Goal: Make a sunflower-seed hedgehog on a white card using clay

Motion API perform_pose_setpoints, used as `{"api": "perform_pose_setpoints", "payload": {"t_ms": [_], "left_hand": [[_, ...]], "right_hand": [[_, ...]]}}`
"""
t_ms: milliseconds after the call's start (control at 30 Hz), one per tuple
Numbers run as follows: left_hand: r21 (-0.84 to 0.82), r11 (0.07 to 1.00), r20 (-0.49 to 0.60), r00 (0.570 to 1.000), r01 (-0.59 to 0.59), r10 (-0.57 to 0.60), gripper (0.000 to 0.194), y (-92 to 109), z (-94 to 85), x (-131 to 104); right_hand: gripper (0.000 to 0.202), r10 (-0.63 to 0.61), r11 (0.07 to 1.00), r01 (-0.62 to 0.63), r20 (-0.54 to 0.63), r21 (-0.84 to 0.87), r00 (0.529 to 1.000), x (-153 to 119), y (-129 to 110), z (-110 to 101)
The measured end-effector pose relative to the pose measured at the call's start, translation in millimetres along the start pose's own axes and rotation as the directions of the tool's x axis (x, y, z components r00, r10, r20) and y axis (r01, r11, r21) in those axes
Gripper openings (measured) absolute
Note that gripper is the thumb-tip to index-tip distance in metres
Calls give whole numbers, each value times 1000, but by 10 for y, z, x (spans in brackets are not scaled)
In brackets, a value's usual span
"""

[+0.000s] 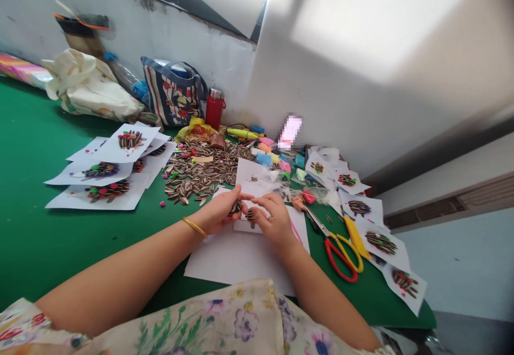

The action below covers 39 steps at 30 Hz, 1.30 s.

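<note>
Striped sunflower seeds lie in my left hand, whose fingers are curled around them. Close beside it on the right, my right hand is bent over the paper, thumb and fingers drawn together at more dark striped seeds. Both hands are above white sheets on the green table. Part of the small sheet under the fingers is hidden by my hands. A large pile of loose seeds lies just beyond my left hand.
Scissors with red and yellow handles lie right of my right hand, near a yellow tool. Sheets with seed figures lie left and right. Coloured clay packets, a red bottle and a striped bag stand behind.
</note>
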<state>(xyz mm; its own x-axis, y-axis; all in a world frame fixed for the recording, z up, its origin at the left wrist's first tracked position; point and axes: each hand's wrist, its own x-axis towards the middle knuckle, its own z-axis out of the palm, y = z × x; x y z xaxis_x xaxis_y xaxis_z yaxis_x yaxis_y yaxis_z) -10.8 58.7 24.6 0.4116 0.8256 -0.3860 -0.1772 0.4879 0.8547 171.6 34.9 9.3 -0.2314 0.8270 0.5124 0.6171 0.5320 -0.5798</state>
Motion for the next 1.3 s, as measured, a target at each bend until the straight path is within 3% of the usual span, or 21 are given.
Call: {"api": "perform_pose_setpoints", "payload": {"t_ms": [200,433,600,733,967,1067,1200,1300], "left_hand": [[-19,999,13,999,40,-40,56,-47,96,-52],[-9,1000,85,996,24,-23,55,-59,100,-62],[-34,999,90,996,33,-30,41,-30,72,-59],[35,999,73,997,-28,25,29,-45,60,-39],[218,969,64,993,-113,101,36,-61,22,1],[420,888,1,979,-187,206,36,-44,-24,42],[750,599,15,914,-279,406,33,-67,-102,116],[862,423,76,898,-278,434,35,-110,-127,133]], "right_hand": [[30,15,1000,-14,65,-18,998,-4,-140,74],[15,69,990,-72,30,123,997,-7,-182,78],[11,160,970,-152,-30,191,987,14,-153,22],[8,191,958,-173,-59,227,980,17,-89,4],[8,101,985,-92,-59,147,993,25,-25,-37],[11,144,987,-135,-100,92,985,50,100,-77],[11,233,972,-234,-37,-17,972,59,316,-94],[10,244,969,-241,51,-56,969,44,384,-76]]}}
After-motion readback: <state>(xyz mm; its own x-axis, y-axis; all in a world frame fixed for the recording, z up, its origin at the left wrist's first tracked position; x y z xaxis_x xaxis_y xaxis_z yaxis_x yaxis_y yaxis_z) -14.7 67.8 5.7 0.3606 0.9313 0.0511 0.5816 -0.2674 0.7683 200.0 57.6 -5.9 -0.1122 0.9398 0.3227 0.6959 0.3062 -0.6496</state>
